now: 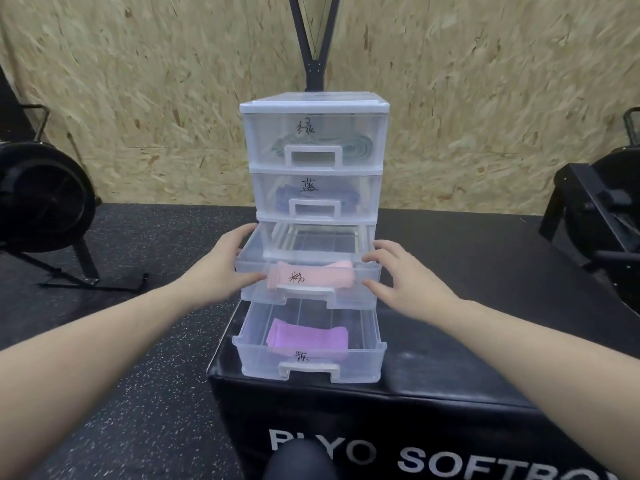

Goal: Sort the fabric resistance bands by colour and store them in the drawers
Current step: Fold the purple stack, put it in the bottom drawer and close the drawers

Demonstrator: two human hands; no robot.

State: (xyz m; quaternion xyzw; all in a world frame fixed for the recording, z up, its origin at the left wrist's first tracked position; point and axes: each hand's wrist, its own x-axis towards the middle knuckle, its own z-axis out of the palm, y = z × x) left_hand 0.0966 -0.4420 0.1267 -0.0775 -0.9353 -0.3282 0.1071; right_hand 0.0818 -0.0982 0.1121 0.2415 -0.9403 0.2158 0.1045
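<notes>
A clear plastic drawer unit [313,102] stands on a black soft box. Its top drawer holds a green band [360,147], the second a blue band [284,199]; both are closed. The third drawer [367,289] is partly pulled out with a pink band [311,273] inside. My left hand [225,268] grips that drawer's left front corner, thumb on the front, fingers over the side. My right hand [401,277] touches its right front corner with fingers spread. The bottom drawer [249,355] is pulled out farther and holds a purple band [306,336].
The black plyo soft box [433,403] carries the unit on a speckled black floor. An air bike fan [41,199] stands at left, another black machine [599,216] at right. An OSB wall and a black V-shaped frame [313,39] are behind.
</notes>
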